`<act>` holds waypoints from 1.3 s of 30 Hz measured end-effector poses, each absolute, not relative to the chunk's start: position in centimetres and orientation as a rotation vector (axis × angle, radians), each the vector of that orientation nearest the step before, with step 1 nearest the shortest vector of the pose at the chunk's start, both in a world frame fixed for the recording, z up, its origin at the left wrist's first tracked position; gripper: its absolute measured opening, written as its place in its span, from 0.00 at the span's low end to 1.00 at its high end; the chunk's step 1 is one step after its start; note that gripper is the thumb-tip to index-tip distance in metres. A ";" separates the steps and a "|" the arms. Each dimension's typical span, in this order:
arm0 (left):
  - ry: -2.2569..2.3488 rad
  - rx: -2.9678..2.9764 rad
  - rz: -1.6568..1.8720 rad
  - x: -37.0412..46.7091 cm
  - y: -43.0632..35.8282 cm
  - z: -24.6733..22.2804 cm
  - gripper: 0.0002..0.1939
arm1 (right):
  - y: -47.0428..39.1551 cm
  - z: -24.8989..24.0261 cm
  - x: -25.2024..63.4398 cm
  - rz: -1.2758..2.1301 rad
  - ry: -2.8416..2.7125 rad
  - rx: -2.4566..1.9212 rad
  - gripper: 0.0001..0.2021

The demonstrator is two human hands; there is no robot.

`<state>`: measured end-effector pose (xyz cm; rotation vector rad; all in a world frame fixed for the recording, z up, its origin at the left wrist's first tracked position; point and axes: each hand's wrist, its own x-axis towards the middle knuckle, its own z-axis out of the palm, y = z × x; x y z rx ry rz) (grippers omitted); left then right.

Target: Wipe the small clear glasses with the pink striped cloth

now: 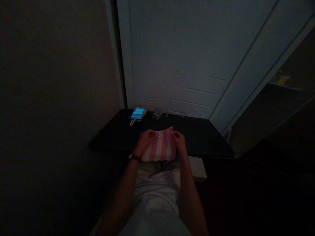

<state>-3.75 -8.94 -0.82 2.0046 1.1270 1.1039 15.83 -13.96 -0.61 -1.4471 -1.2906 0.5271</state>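
A pink and white striped cloth (pixel 159 149) is spread between my two hands at the front edge of a dark table (pixel 197 134). My left hand (pixel 147 139) pinches its upper left part, and my right hand (pixel 178 140) grips the upper right edge near a raised corner. A small clear item (pixel 160 136) lies against the top of the cloth between the hands; its shape is hard to make out in the dim light. The lower part of the cloth hangs over my lap.
A lit phone (pixel 138 113) with a white cable rests at the table's back left. Several small clear objects (pixel 157 114) stand along the back edge, with another (pixel 183 114) farther right. A white box (pixel 197 167) is below the table's front edge.
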 end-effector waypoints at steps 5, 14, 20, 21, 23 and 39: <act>0.986 1.994 1.094 -3.1 -9.4 -0.3 0.12 | -14.0 0.0 14.9 0.638 -1.352 -1.341 0.14; 0.967 1.936 1.065 -3.1 -9.1 -1.6 0.13 | -13.8 -1.0 15.1 0.764 -1.431 -1.300 0.11; 0.968 1.919 1.069 -3.2 -9.0 -1.7 0.13 | -14.0 -0.4 15.0 0.749 -1.426 -1.327 0.11; 0.966 1.917 1.068 -3.2 -9.0 -1.8 0.14 | -14.1 -0.3 14.9 0.756 -1.436 -1.328 0.11; 0.963 1.916 1.066 -3.2 -8.9 -2.0 0.15 | -14.3 -0.2 14.9 0.772 -1.453 -1.328 0.11; 0.998 1.941 1.075 -3.3 -9.2 -1.4 0.10 | -13.7 -1.2 15.1 0.722 -1.319 -1.341 0.12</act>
